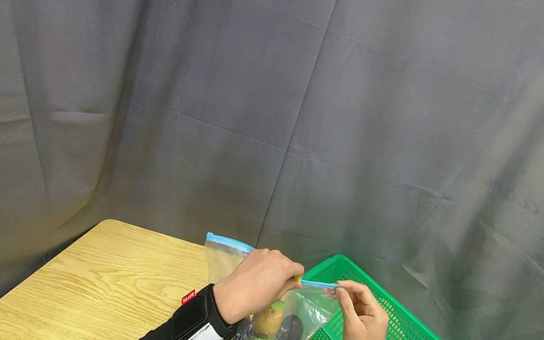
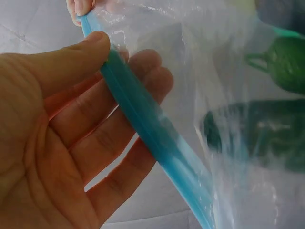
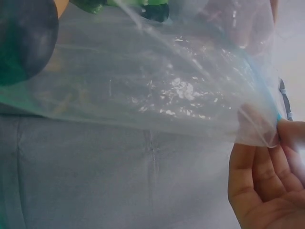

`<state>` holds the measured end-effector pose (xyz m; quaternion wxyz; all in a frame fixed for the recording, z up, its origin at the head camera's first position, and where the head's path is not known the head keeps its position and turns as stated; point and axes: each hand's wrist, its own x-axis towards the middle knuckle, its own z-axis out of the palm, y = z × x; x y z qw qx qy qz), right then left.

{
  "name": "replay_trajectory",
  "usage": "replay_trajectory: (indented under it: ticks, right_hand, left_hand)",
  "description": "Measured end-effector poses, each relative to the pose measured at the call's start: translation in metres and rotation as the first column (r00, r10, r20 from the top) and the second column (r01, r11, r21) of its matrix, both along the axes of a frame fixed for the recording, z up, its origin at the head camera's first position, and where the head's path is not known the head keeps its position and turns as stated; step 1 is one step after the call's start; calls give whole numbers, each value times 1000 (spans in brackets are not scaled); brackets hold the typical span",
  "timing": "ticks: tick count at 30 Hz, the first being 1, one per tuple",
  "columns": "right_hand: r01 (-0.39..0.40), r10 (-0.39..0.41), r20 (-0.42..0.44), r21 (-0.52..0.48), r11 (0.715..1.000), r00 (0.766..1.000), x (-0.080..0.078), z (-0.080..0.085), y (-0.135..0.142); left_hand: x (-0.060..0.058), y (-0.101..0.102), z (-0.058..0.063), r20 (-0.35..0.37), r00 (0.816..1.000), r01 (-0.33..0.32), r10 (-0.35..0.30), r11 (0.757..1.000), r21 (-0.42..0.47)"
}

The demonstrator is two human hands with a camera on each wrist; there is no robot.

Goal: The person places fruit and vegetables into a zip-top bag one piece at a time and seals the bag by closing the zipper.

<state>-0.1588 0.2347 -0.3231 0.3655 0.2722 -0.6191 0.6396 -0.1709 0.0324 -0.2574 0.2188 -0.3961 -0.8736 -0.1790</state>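
Note:
A clear zip bag [image 1: 316, 304] with a blue zip strip hangs between both hands. My left hand [image 1: 261, 278] pinches the strip at a small yellow slider [image 1: 298, 278], most of which the fingers hide. In the left wrist view, the thumb lies on the near side of the strip [image 2: 138, 117] and the fingers behind it. The bag's top corner is pinched between thumb and fingers of my right hand [image 1: 365, 307]. Inside are a yellow-orange rounded thing [image 1: 267, 322] with a green top, a dark oval thing [image 3: 28, 38] and a green thing with a stem-like loop [image 2: 288, 64].
A green perforated basket [image 1: 378, 288] stands behind and below the bag, at the right. The wood-grain table [image 1: 106, 283] stretches out to the left. Behind everything hangs a grey curtain [image 1: 238, 118].

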Motion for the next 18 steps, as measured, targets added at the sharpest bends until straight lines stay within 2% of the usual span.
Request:
replay_trajectory:
  ticks: [10,18]
  right_hand:
    - [1,-2,25,5,1000,1000,0,0,2]
    - [-27,27,14,-51,998,1000,-3,-2,-1]
  left_hand:
    - [-2,-11,-3,10,1000,-20,20,1000,12]
    - [-5,-19,-7,-64,998,-27,25,999,-22]
